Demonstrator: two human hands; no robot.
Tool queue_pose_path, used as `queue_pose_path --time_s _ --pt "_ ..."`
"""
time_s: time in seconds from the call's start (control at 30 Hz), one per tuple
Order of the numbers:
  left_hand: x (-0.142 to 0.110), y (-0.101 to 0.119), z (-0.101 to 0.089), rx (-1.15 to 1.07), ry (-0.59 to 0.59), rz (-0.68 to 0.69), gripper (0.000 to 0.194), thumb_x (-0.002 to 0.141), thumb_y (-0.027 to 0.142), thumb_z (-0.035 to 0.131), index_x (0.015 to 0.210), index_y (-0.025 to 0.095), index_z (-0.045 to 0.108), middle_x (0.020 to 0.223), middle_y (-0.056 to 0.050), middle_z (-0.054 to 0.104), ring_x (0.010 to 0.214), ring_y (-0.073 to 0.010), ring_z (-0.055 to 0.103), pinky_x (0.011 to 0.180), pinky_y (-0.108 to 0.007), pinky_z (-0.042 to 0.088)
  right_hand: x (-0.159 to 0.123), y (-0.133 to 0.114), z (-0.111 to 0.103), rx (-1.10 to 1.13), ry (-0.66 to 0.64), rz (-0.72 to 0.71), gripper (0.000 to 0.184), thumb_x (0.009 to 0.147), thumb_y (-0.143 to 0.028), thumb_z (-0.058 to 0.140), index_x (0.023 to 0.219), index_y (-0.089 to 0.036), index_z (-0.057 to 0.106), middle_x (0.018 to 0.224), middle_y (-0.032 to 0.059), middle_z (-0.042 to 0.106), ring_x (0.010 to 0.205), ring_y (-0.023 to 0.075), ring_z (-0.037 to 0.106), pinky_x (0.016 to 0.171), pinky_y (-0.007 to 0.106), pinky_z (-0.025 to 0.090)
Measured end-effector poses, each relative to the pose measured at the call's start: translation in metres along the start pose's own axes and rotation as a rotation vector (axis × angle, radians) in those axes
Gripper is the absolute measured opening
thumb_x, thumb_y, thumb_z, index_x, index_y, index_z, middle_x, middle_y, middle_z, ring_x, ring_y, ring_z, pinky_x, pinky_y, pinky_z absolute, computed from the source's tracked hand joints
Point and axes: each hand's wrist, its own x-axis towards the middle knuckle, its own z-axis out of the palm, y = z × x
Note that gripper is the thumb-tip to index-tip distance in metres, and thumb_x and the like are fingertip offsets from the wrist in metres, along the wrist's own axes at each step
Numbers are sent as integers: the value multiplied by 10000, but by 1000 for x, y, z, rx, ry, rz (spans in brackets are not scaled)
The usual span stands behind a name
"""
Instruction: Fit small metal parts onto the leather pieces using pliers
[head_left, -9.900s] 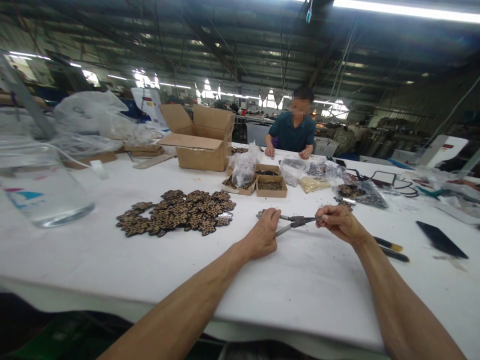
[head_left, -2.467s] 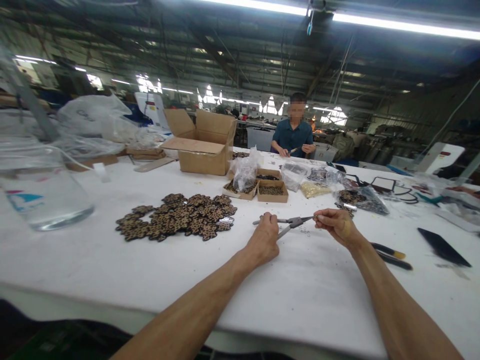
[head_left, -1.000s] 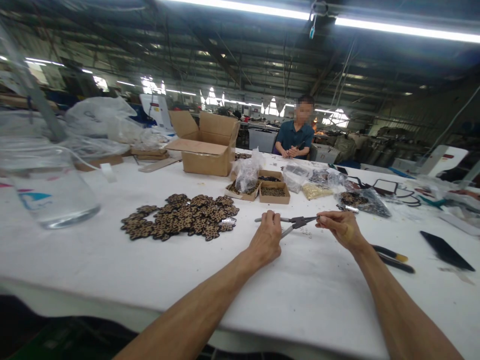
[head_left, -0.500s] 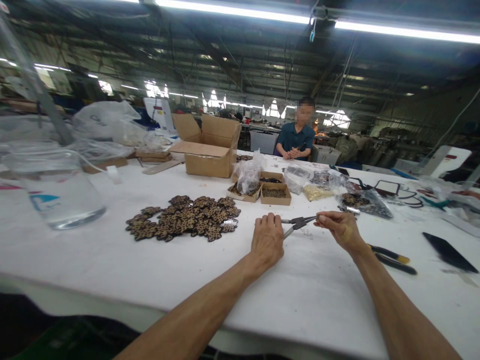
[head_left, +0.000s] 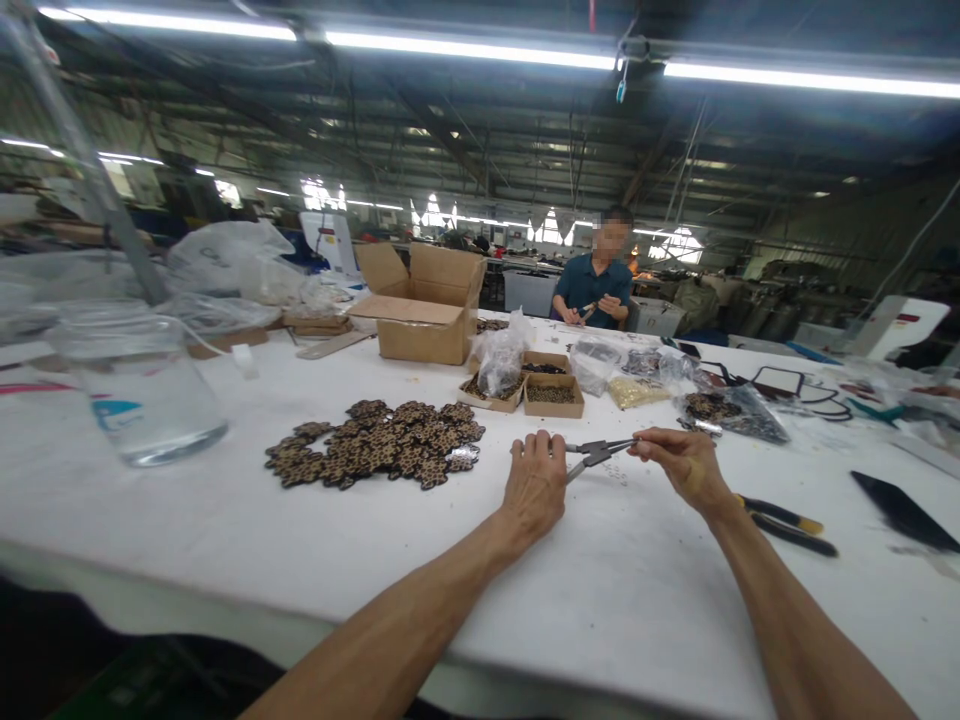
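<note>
My left hand (head_left: 535, 482) is wrapped round the handles of a pair of long-nosed pliers (head_left: 598, 453), whose jaws point right. At the jaw tips, my right hand (head_left: 686, 465) pinches with thumb and forefinger; whatever is between them is too small to make out. Several tiny metal rings (head_left: 616, 474) lie on the white table (head_left: 600, 590) just beneath the pliers. To the left of my left hand spreads a pile of leopard-print, flower-shaped pieces (head_left: 386, 445) with dark edges. A second pair of pliers (head_left: 791, 525), with black and yellow handles, rests beside my right wrist, partly hidden by it.
Behind the pile stand an open cardboard box (head_left: 424, 335) and small trays of metal bits (head_left: 553, 396). A clear plastic jar (head_left: 150, 390) is at left. Plastic bags (head_left: 739, 410) and a black phone-like slab (head_left: 904, 508) lie at right. A co-worker (head_left: 596, 285) sits across the table.
My hands and the pliers keep nearly the same pose. The view has shifted slightly. Across the table, the co-worker's hands have moved apart, with a small object now showing in them.
</note>
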Motion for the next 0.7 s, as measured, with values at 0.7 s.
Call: queue_pose_path --time_s 0.7 --pt "4 -5 0 -26 -5 60 558 621 24 571 1153 166 474 1194 -141 506 1064 -283 479 950 -448 381 1 5 -4 37 -7 -18 322 730 -426 870 956 -201 826 814 96 788 720 250 704 651 390 581"
